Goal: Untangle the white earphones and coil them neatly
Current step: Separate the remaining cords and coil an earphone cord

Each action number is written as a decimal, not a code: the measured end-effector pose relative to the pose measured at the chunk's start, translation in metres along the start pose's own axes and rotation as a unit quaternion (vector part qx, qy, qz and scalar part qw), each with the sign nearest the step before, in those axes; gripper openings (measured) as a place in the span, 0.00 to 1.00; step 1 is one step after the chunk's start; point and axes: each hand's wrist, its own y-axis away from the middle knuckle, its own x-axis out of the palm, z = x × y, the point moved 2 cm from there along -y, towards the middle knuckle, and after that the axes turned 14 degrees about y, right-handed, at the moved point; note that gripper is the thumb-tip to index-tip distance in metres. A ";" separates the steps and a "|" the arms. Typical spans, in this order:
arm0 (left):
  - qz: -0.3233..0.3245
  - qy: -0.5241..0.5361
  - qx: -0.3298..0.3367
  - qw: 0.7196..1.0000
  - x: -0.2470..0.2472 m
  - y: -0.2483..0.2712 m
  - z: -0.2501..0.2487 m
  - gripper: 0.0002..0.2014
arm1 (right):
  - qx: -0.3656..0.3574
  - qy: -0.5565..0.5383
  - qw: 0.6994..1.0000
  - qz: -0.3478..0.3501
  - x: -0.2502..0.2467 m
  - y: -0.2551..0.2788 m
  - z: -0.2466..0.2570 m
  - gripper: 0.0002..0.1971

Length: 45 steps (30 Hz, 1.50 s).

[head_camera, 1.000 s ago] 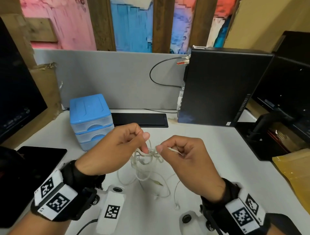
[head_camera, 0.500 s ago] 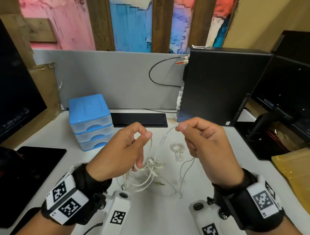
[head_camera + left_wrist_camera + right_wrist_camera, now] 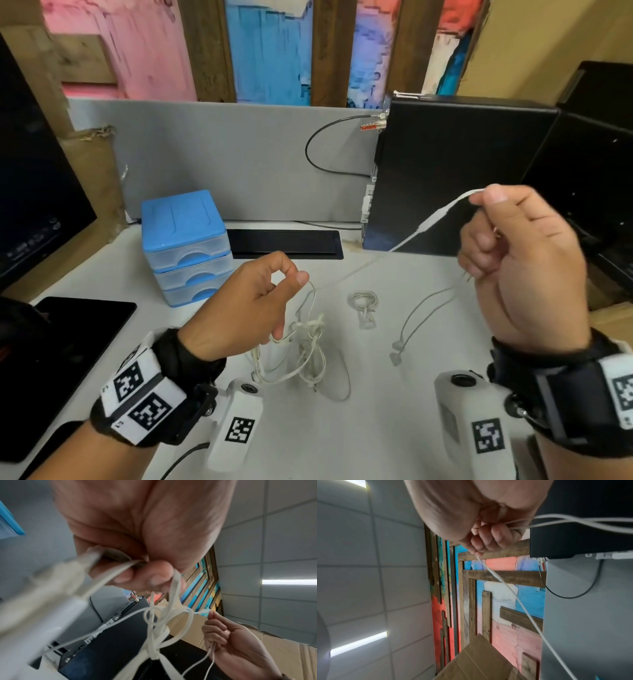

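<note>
The white earphones hang as a knotted tangle [image 3: 306, 349] just above the white desk [image 3: 376, 428]. My left hand [image 3: 253, 301] pinches the cord at thumb and forefinger above the tangle [image 3: 157, 632]. A taut strand with an inline remote [image 3: 433, 221] runs up and right to my right hand [image 3: 520, 260], which pinches its end at chest height. Two thinner strands drop from the right fist [image 3: 488, 534] to a pair of earbuds [image 3: 397, 349] that dangle near the desk.
A second small coiled white earphone set [image 3: 363, 305] lies on the desk between my hands. A blue drawer box [image 3: 186, 246] stands at the back left, a black computer tower [image 3: 455, 171] at the back right, a dark tablet [image 3: 65, 349] at the left.
My right hand has pulled up and to the right, drawing the strand with the remote out of the tangle. The left hand has stayed near the knot, holding it.
</note>
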 end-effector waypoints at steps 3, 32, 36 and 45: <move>-0.009 -0.035 0.003 0.999 -0.006 -0.003 0.005 0.12 | -0.007 -0.030 0.999 -0.019 -0.011 -0.006 0.004 0.11; -0.226 -0.008 0.061 0.972 -0.083 -0.028 0.023 0.13 | 0.126 0.701 0.699 0.061 -0.100 -0.038 -0.081 0.12; -0.156 0.038 0.113 0.981 -0.045 -0.026 0.015 0.11 | 0.020 0.628 0.768 0.124 -0.043 -0.020 -0.064 0.23; -0.035 0.094 0.145 0.984 0.002 -0.002 -0.005 0.11 | 0.014 0.282 0.886 0.366 0.069 0.038 -0.082 0.25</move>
